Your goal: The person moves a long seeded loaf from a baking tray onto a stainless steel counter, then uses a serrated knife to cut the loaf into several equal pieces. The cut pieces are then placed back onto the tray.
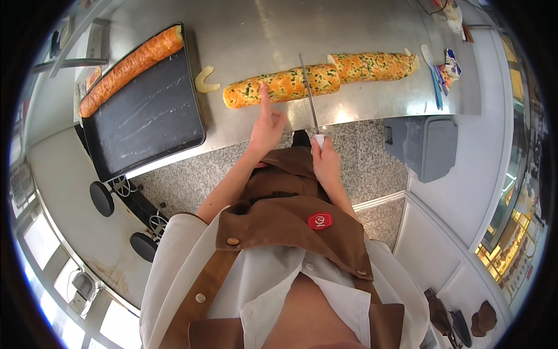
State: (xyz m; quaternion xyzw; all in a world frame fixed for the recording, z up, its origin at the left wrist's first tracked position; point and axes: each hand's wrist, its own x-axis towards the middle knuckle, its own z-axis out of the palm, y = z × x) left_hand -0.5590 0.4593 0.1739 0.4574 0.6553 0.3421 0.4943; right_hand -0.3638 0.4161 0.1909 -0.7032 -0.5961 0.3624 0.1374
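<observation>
My right hand [326,161] grips the white handle of a long bread knife [310,94], whose blade lies across a long bread roll topped with green herbs [279,86]. With one finger extended, my left hand [267,126] touches the top of that roll near its left part; the other fingers are partly curled and hold nothing. Against the roll's right end lies a second herb-topped piece [375,66], set slightly farther back. A curved pale bread trimming [205,80] rests on the steel table [244,39] left of the rolls.
At left, a black baking tray [148,118] holds a long browned roll [130,67] along its far edge. A blue and white spatula-like tool [432,78] and torn packaging [449,74] lie at the table's right. Below the table edge stands a grey bin [436,148].
</observation>
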